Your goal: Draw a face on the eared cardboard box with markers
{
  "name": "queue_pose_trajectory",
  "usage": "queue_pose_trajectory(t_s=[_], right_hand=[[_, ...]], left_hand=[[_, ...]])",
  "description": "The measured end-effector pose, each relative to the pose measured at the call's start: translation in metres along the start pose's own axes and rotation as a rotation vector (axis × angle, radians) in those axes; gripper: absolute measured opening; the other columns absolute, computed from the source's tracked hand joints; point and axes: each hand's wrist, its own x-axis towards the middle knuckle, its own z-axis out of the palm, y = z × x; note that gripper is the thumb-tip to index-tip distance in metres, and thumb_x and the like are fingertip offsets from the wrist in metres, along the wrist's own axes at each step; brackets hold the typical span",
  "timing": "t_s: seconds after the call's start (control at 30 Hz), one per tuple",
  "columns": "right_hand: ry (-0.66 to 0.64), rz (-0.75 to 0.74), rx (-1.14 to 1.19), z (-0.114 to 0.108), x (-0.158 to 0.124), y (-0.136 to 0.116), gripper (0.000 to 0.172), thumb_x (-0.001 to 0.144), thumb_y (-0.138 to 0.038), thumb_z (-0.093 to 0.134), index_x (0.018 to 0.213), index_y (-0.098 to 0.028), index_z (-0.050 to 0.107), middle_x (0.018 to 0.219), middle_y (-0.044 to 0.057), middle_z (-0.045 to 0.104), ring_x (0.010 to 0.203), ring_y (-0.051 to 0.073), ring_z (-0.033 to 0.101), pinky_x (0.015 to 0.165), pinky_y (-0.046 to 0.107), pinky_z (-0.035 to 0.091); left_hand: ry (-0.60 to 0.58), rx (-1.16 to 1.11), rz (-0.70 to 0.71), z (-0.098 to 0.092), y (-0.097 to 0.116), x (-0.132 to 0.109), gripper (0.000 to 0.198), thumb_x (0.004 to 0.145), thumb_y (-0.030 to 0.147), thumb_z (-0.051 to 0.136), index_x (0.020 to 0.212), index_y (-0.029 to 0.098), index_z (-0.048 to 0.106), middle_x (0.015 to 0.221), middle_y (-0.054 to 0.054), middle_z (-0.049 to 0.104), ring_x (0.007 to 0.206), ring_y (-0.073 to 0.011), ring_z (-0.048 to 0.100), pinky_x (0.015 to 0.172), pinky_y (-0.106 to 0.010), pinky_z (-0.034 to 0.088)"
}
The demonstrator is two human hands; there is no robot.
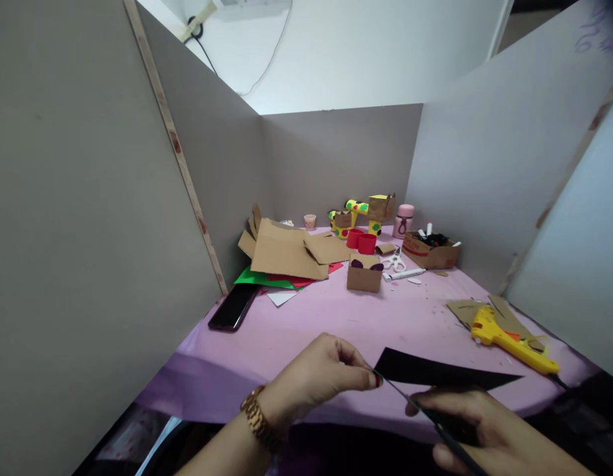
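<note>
My left hand (319,373), with a gold watch on the wrist, pinches the near left edge of a black sheet of paper (435,371) held just above the pink table (336,317). My right hand (485,430) is closed around a dark tool (435,423), probably scissors, whose thin blade runs along the lower edge of the black sheet toward my left fingertips. The sheet tapers to a point on the right.
A yellow glue gun (509,340) lies on cardboard scraps at right. A black phone (233,306) sits at left. Farther back are cardboard pieces (286,251), a small brown box (364,272), white scissors (395,261), red cups (362,241) and a box of markers (430,248). Grey partitions enclose the table.
</note>
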Motion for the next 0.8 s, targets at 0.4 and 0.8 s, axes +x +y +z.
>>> queue_pose_trajectory(t_s=[0.4, 0.8], right_hand=[[-0.017, -0.113, 0.448, 0.014, 0.050, -0.003, 0.027, 0.068, -0.040, 0.076, 0.086, -0.020, 0.075, 0.065, -0.002, 0.063, 0.060, 0.016, 0.055, 0.057, 0.026, 0.046], [0.254, -0.123, 0.666, 0.033, 0.057, -0.032, 0.038, 0.066, -0.034, 0.079, 0.099, -0.020, 0.066, 0.066, -0.004, 0.059, 0.060, 0.012, 0.053, 0.057, 0.026, 0.044]], left_hand=[[0.039, -0.097, 0.030, -0.002, -0.023, 0.040, 0.012, 0.059, 0.025, 0.073, 0.056, 0.015, 0.067, 0.059, 0.002, 0.062, 0.061, -0.0123, 0.051, 0.065, -0.026, 0.037], [0.054, 0.064, 0.048, 0.012, -0.011, 0.026, 0.015, 0.064, 0.029, 0.070, 0.059, 0.015, 0.066, 0.058, 0.004, 0.056, 0.057, -0.0113, 0.042, 0.059, -0.025, 0.030]])
